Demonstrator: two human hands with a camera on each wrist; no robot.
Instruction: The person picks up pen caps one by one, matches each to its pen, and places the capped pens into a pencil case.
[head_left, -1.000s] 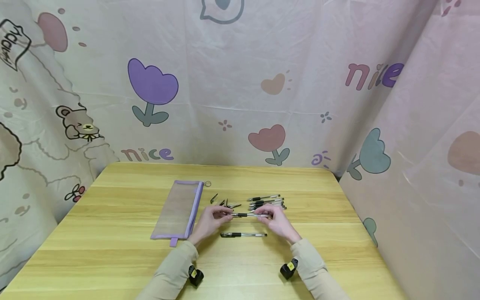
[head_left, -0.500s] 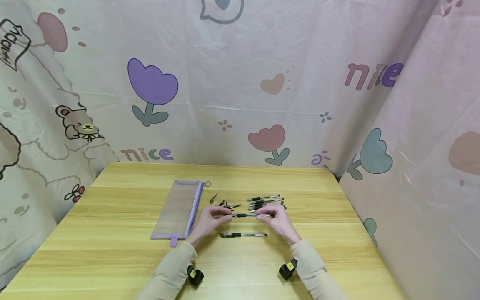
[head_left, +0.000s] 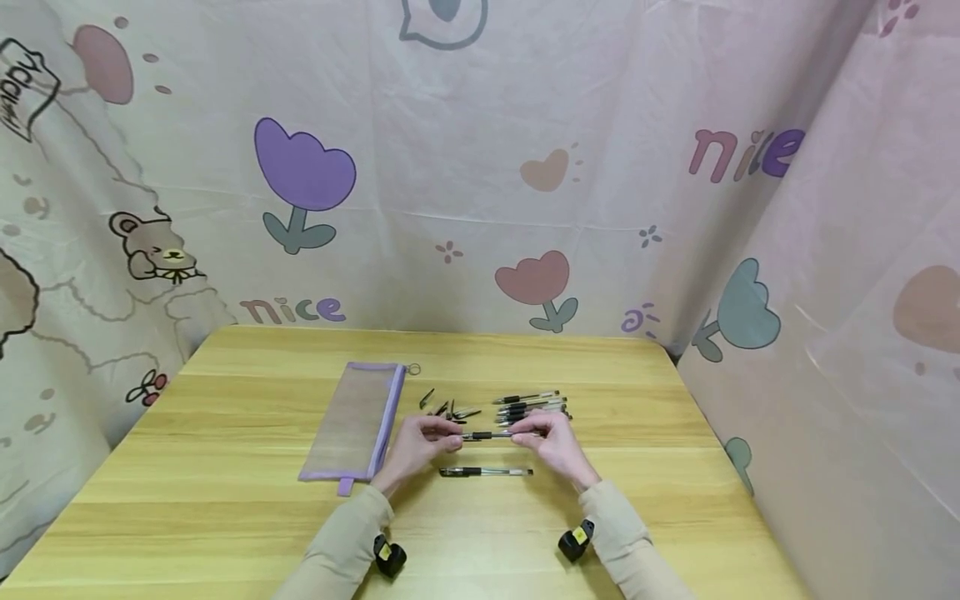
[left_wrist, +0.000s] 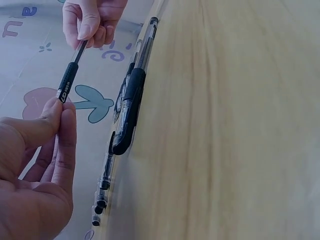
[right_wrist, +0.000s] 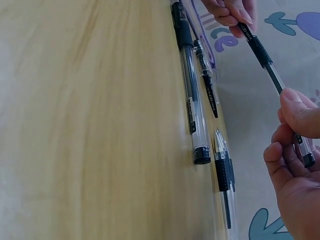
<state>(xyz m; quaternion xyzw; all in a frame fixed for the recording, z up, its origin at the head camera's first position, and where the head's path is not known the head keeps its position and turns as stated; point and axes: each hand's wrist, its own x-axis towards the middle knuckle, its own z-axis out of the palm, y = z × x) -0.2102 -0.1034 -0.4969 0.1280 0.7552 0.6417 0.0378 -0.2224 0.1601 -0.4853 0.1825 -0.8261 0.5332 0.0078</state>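
Note:
My left hand (head_left: 415, 448) pinches the front end of a gel pen (head_left: 482, 436) between thumb and fingers. The pen has a black grip and a clear barrel. My right hand (head_left: 557, 442) holds the barrel near its black-ended tail, as the right wrist view shows. Both hold it level above the table, and my left fingers partly cover the front end and the black lettered piece (right_wrist: 245, 30) there. Below the hands, a capped pen (head_left: 486, 472) lies crosswise on the table. Behind them are loose black pen caps (head_left: 467, 413) and several uncapped pens (head_left: 527, 397).
A flat mesh zip pouch (head_left: 348, 421) with purple trim lies to the left of the hands, its key ring (head_left: 413, 369) at the far corner. The wooden table (head_left: 225, 500) meets a printed curtain (head_left: 420, 167) at the back and sides.
Both hands and the held pen have come slightly lower and nearer to my body. The grip looks the same, and the other pens, caps and pouch stay put.

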